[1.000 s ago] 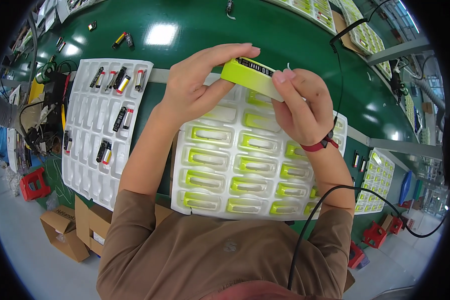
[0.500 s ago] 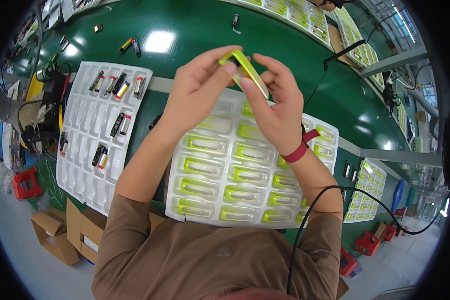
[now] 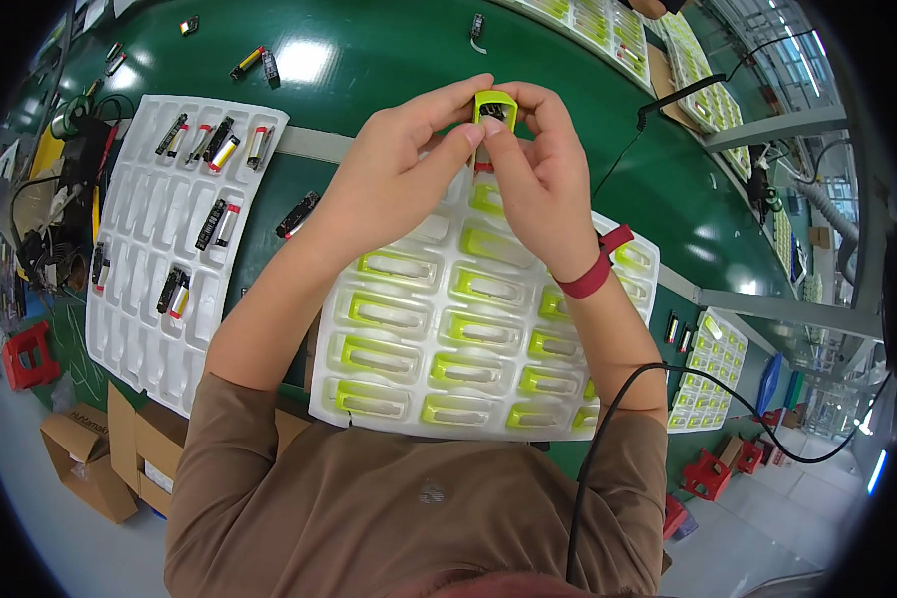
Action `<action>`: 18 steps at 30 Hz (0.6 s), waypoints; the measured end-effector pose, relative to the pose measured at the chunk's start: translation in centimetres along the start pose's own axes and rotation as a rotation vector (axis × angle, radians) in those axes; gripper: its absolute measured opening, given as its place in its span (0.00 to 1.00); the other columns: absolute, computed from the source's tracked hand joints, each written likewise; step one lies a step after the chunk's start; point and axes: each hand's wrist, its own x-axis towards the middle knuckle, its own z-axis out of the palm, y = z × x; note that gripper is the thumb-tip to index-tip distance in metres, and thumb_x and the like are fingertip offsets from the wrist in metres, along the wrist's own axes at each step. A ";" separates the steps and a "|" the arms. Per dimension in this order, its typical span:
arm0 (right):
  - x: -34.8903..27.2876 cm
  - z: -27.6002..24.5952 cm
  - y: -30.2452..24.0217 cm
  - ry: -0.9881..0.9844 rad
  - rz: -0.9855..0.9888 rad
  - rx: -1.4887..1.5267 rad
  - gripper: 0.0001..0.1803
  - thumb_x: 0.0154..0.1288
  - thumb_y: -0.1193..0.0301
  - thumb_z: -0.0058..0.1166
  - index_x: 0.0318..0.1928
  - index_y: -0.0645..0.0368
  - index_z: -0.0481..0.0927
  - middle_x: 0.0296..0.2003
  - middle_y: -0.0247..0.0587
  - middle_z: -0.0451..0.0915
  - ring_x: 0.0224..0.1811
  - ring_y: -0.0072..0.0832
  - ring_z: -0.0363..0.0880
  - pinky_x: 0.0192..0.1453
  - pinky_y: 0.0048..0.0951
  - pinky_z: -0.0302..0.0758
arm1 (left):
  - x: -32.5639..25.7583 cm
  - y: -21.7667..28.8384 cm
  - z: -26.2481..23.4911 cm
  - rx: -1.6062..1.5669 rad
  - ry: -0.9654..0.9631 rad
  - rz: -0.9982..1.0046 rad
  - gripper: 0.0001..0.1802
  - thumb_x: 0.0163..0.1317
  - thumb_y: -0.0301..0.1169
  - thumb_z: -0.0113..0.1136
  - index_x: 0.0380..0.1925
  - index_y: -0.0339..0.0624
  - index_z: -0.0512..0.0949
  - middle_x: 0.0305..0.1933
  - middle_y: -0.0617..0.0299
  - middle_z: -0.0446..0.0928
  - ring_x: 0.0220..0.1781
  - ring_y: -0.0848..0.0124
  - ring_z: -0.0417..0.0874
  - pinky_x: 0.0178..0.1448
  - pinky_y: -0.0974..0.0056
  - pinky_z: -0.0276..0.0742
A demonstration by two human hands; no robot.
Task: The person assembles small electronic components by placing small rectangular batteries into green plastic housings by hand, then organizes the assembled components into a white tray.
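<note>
Both my hands pinch the small yellow-green casing (image 3: pixel 494 108), held up w/ its dark open end facing me: left hand (image 3: pixel 399 174) has thumb & fingers on its left side, right hand (image 3: pixel 533 169) on its right. Right under my grip sits the white tray (image 3: pixel 389 299) of matching green casings; further left, a 2nd white tray (image 3: pixel 135 299) w/ a few battery cells.

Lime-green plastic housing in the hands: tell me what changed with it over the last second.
The lime-green plastic housing, held flat and lengthwise a second ago, has been turned end-on toward the camera, showing a dark part inside. The left hand and right hand closed in around it, fingertips pinching its end. No grip was released. The white moulded tray of green housings and the white tray of dark cylindrical parts stayed put on the green table.
</note>
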 end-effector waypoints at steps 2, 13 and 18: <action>-0.1 -0.2 0.1 -0.016 0.018 -0.057 0.15 0.76 0.76 0.51 0.59 0.67 0.70 0.51 0.43 0.78 0.39 0.21 0.84 0.40 0.22 0.81 | 0.0 0.0 0.2 -0.050 0.009 -0.035 0.25 0.75 0.28 0.56 0.68 0.29 0.70 0.56 0.54 0.84 0.49 0.74 0.83 0.55 0.68 0.79; 0.2 -0.5 -0.7 -0.042 0.098 -0.011 0.17 0.76 0.76 0.51 0.60 0.70 0.69 0.52 0.43 0.77 0.47 0.27 0.87 0.51 0.28 0.86 | 0.7 0.0 -0.8 -0.170 -0.006 -0.071 0.24 0.73 0.26 0.60 0.66 0.31 0.73 0.53 0.57 0.85 0.47 0.76 0.82 0.51 0.69 0.80; 0.2 -0.3 -0.4 -0.003 0.092 -0.003 0.15 0.75 0.76 0.53 0.58 0.69 0.72 0.50 0.40 0.78 0.42 0.22 0.86 0.45 0.24 0.84 | 0.7 0.2 -0.9 -0.156 -0.011 -0.090 0.23 0.73 0.26 0.60 0.65 0.31 0.74 0.53 0.56 0.84 0.48 0.76 0.83 0.53 0.69 0.81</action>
